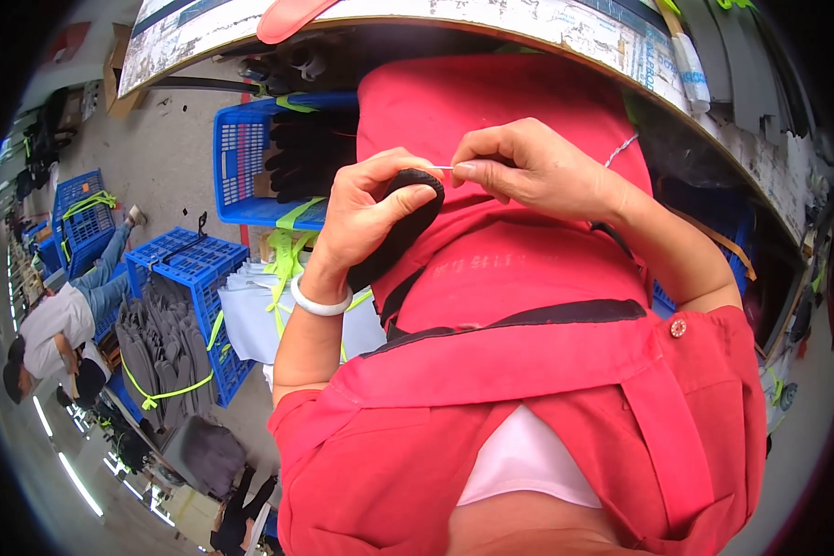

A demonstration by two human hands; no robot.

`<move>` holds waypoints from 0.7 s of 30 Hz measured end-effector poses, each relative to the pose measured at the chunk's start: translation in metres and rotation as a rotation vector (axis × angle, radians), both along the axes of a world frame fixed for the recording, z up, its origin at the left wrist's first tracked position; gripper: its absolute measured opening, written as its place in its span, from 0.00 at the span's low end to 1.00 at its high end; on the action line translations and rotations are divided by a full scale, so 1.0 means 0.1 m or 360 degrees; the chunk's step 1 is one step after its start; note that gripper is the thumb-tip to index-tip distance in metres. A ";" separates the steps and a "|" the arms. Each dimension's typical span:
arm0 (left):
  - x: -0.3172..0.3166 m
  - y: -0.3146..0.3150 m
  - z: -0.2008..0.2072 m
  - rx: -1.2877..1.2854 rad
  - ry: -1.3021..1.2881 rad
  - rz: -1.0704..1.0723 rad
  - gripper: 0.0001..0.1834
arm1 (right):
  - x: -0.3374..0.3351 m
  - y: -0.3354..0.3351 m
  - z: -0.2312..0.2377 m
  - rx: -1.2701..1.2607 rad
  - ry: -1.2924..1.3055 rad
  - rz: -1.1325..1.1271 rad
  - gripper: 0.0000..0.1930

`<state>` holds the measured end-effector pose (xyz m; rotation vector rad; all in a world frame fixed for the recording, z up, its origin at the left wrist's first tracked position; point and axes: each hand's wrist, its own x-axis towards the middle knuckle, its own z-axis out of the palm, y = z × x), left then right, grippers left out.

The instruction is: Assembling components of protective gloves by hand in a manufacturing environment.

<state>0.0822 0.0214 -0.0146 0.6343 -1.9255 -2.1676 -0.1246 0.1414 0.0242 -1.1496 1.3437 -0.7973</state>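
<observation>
My left hand [366, 208] is closed around a black fabric piece [400, 227] that curves over my fingers, held above my red-clothed lap. A white bangle [320, 304] sits on that wrist. My right hand [528, 167] pinches a thin needle [442, 168] between thumb and forefinger, its tip at the top edge of the black piece. A pale thread [621, 148] trails off behind my right wrist.
A blue crate [241, 157] of black pieces stands ahead on the floor. More blue crates [190, 264] with bundled grey pieces tied in green strap lie to the left. A worn table edge [565, 32] arcs overhead. Another person [60, 324] sits at far left.
</observation>
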 end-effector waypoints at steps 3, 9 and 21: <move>-0.03 -0.03 0.00 0.0083 0.0032 -0.0049 0.12 | 0.01 0.00 -0.07 -0.0016 0.0008 -0.0067 0.14; -0.17 0.05 -0.15 0.0325 0.0114 0.0132 0.27 | 0.16 -0.13 -0.23 -0.0137 0.0256 -0.0055 0.16; -0.13 0.32 -0.39 0.0892 0.0394 0.0632 0.13 | 0.28 -0.12 -0.42 -0.0007 -0.0601 -0.0416 0.10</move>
